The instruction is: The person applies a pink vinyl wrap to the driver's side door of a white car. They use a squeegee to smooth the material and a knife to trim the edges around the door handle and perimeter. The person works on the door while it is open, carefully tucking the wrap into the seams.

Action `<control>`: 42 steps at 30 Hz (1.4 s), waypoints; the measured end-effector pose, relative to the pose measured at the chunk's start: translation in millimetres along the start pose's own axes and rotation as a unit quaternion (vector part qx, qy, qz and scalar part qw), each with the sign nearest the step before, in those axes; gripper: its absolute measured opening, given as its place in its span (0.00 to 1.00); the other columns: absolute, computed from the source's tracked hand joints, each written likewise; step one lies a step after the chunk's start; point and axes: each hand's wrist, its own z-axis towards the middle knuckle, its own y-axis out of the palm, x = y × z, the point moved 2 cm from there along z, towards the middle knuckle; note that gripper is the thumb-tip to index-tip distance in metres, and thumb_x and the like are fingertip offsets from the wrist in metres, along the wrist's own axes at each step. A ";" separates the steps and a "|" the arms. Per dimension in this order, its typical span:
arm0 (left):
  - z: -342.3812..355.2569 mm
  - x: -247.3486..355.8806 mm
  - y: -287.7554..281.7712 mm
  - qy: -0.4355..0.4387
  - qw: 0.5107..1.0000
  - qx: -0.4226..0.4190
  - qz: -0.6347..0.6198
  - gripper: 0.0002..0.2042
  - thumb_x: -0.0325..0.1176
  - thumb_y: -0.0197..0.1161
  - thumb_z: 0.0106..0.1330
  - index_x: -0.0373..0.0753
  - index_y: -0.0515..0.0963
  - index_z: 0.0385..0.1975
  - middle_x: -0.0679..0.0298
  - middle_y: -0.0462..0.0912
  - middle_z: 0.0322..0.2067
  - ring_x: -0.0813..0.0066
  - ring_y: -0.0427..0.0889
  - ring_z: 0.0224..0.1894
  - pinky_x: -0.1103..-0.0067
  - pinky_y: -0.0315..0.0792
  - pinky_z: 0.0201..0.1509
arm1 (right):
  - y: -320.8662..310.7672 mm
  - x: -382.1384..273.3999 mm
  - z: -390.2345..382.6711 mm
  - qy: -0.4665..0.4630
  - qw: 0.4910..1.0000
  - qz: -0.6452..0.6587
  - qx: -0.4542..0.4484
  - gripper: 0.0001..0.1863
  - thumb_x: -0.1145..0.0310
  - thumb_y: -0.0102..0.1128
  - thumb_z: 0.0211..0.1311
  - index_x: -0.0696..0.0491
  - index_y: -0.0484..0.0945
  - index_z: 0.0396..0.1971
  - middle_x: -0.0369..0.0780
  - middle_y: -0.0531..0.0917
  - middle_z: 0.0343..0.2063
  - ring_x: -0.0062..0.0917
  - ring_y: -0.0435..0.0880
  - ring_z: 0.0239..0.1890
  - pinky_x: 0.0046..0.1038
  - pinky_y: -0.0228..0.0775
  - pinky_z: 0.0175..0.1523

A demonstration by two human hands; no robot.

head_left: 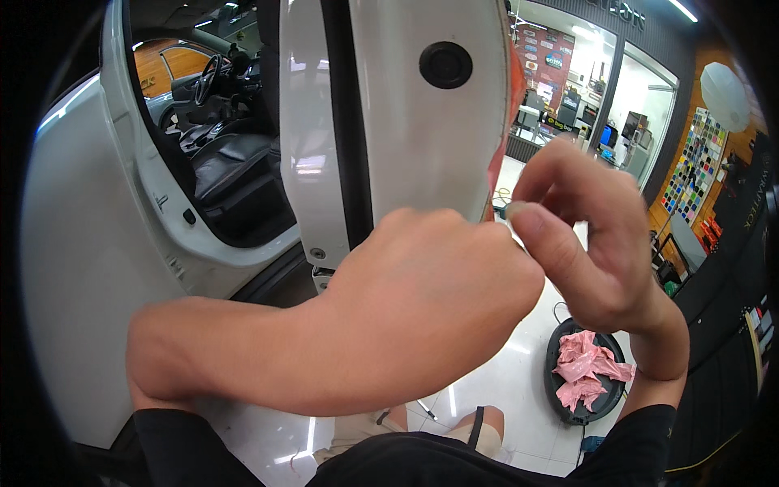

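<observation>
A white car door's edge (pixel 422 138) stands upright in front of me, with a round black plug (pixel 445 65), a dark vertical seal and pink-red film (pixel 512 81) along its right border. My left hand (pixel 438 284) reaches across its lower part, back up, fingers curled out of sight toward that border. Just right of it, my right hand (pixel 584 243) is bent with thumb and fingers curled close to the same border; whatever is between the fingertips is hidden.
The car's front seat (pixel 227 170) shows at left. A black round tub (pixel 560 390) with crumpled pink film (pixel 584 365) sits on the tiled floor at lower right. A swatch board (pixel 694 162), light umbrella (pixel 722 93) and glass-fronted office (pixel 641 114) stand behind.
</observation>
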 end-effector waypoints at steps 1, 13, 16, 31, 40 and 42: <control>0.5 -1.2 3.0 0.003 1.000 0.024 -0.018 0.06 0.30 0.67 0.58 0.36 0.79 0.28 0.55 0.78 0.15 0.52 0.83 0.19 0.65 0.76 0.24 | -2.3 -1.1 -2.4 0.085 0.995 0.048 -0.023 0.18 0.65 0.55 0.73 0.61 0.80 0.26 0.36 0.79 0.21 0.13 0.75 0.20 0.18 0.67 0.26; -53.8 -4.4 61.8 -0.210 0.912 0.140 -0.322 0.14 0.31 0.77 0.62 0.36 0.78 0.39 0.59 0.84 0.23 0.73 0.87 0.25 0.79 0.77 0.30 | 8.9 -0.1 14.4 0.220 0.965 -0.077 -0.117 0.22 0.58 0.62 0.69 0.62 0.81 0.22 0.37 0.79 0.14 0.17 0.79 0.13 0.20 0.71 0.19; -46.3 -0.6 63.0 -0.159 0.933 0.187 -0.264 0.14 0.31 0.73 0.65 0.36 0.76 0.45 0.57 0.85 0.26 0.69 0.88 0.27 0.76 0.78 0.33 | 9.7 -10.8 16.8 0.306 0.943 -0.038 -0.128 0.20 0.60 0.61 0.69 0.62 0.80 0.23 0.38 0.80 0.15 0.18 0.80 0.14 0.21 0.72 0.19; -24.4 -22.3 62.1 -0.018 0.932 0.228 -0.281 0.05 0.24 0.61 0.66 0.29 0.82 0.33 0.62 0.80 0.21 0.86 0.73 0.23 0.81 0.70 0.28 | 19.1 -32.9 5.4 0.407 0.906 -0.004 -0.113 0.21 0.63 0.53 0.68 0.60 0.78 0.18 0.39 0.79 0.12 0.23 0.81 0.11 0.22 0.70 0.15; -22.6 -15.2 64.0 -0.055 0.925 0.217 -0.307 0.05 0.25 0.65 0.64 0.30 0.80 0.29 0.61 0.79 0.17 0.84 0.75 0.19 0.80 0.70 0.25 | 16.0 -28.5 8.3 0.406 0.904 -0.007 -0.136 0.24 0.59 0.58 0.74 0.57 0.78 0.17 0.36 0.78 0.12 0.19 0.80 0.11 0.19 0.69 0.15; -34.0 -6.5 55.2 -0.030 0.929 0.194 -0.312 0.06 0.26 0.65 0.65 0.32 0.79 0.26 0.61 0.79 0.16 0.78 0.76 0.18 0.79 0.71 0.25 | 14.5 -26.9 4.8 0.409 0.903 0.014 -0.133 0.24 0.59 0.60 0.73 0.57 0.78 0.17 0.35 0.78 0.12 0.18 0.80 0.11 0.18 0.69 0.15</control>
